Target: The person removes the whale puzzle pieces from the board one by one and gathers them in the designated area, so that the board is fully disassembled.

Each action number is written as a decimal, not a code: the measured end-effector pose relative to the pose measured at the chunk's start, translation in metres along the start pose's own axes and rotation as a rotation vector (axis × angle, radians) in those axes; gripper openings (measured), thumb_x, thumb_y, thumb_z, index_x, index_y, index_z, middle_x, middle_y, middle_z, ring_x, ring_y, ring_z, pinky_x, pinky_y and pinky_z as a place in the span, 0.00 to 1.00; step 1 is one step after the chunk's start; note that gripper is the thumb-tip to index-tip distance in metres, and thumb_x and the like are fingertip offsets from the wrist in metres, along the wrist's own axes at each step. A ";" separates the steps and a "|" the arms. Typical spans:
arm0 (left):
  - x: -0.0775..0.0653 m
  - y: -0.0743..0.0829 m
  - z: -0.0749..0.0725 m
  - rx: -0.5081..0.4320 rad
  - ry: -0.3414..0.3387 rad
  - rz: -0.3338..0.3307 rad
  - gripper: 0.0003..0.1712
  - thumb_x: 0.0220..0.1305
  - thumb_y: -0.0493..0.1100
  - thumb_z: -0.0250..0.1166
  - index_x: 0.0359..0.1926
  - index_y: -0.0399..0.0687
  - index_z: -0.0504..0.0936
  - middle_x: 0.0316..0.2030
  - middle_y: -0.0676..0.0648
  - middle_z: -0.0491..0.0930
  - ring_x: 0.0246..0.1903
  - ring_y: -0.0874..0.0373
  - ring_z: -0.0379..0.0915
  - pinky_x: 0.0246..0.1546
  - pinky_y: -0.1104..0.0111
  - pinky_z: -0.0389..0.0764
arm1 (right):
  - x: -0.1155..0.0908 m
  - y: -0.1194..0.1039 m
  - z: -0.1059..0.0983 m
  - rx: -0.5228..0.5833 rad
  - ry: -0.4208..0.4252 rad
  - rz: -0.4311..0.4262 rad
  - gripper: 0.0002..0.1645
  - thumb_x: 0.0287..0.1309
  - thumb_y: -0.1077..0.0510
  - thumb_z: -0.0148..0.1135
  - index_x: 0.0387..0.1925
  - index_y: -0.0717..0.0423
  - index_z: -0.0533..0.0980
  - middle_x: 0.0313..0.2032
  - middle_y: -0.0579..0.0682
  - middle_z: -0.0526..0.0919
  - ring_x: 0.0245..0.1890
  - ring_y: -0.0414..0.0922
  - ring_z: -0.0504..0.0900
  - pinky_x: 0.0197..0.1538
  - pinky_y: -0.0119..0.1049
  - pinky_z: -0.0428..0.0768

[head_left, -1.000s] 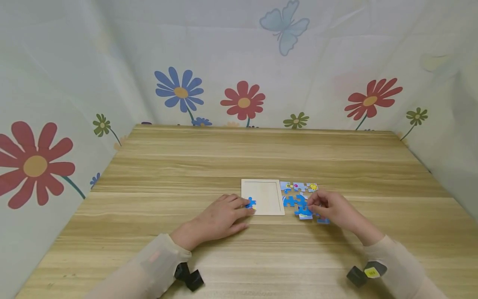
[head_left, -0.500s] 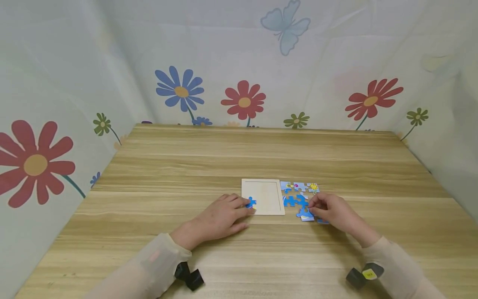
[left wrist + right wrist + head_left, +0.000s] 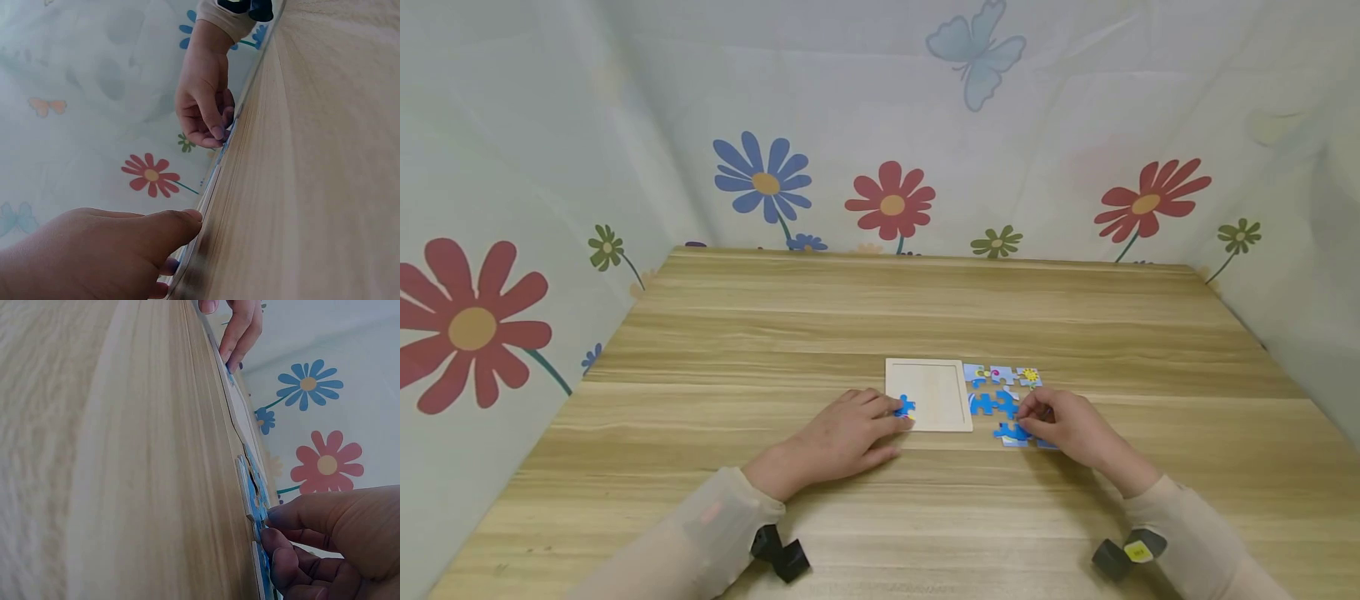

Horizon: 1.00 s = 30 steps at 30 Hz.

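Observation:
A square wooden puzzle tray (image 3: 936,400) lies on the table, with a blue puzzle piece (image 3: 906,407) in its lower left corner. My left hand (image 3: 848,433) rests at the tray's left side, its extended fingertips touching that piece. Right of the tray, my right hand (image 3: 1071,423) pinches a blue jigsaw piece (image 3: 1011,432) between thumb and fingers, low over the other pieces. In the right wrist view, the thumb and curled fingers of the right hand (image 3: 331,544) partly cover the pieces (image 3: 255,487). From the left wrist, the left hand's thumb (image 3: 178,228) shows by the tray edge.
Several loose jigsaw pieces (image 3: 990,403) lie close together against the tray's right side, one with a yellow sun (image 3: 1030,376). The wooden table (image 3: 820,333) ends at a flower-printed cloth (image 3: 820,83) behind and at both sides.
The right hand has shifted slightly, and the jigsaw piece at its fingertips has turned and moved a little among the others. My left hand stays in place on the tray.

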State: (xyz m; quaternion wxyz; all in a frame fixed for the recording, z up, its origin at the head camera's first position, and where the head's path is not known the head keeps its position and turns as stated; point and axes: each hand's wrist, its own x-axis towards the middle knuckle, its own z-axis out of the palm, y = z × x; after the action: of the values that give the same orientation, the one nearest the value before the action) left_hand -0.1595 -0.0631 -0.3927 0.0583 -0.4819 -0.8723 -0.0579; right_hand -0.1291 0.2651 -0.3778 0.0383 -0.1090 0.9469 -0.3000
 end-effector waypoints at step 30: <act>0.009 -0.006 -0.012 0.033 0.027 -0.055 0.27 0.65 0.56 0.61 0.61 0.52 0.75 0.61 0.43 0.74 0.62 0.48 0.69 0.62 0.53 0.70 | 0.023 -0.032 -0.011 0.052 0.023 -0.062 0.05 0.61 0.60 0.61 0.37 0.57 0.79 0.33 0.50 0.82 0.26 0.40 0.72 0.30 0.29 0.71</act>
State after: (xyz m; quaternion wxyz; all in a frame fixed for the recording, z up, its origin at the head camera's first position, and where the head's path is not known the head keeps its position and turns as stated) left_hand -0.1691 -0.0609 -0.3800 0.0764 -0.4560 -0.8852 -0.0516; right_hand -0.1473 0.2402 -0.3501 0.0207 -0.1339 0.9354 -0.3266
